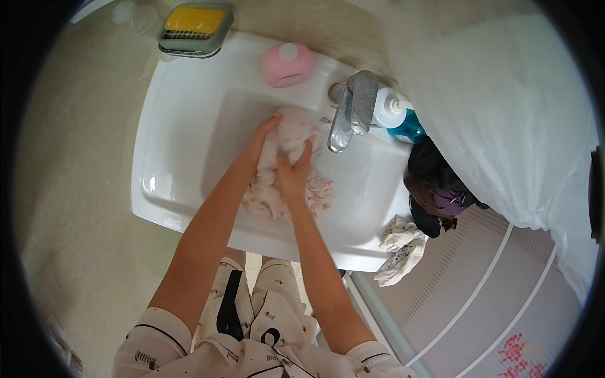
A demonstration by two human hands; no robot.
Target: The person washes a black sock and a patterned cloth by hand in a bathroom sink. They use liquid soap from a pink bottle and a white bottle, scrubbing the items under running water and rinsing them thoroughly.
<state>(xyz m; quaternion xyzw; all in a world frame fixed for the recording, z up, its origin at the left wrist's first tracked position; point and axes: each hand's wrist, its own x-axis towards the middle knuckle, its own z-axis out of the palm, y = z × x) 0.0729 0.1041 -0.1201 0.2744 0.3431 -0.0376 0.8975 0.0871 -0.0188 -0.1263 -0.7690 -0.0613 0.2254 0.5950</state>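
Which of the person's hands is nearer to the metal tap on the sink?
Right. The right hand presses on the patterned cloth just left of and below the tap. The left hand grips the cloth's far side, further left of the tap.

Cloth (287, 167) under hands — partly hidden

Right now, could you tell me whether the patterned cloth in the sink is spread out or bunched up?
Bunched up: the patterned cloth sits crumpled in the sink, with the left hand and right hand pressing on it.
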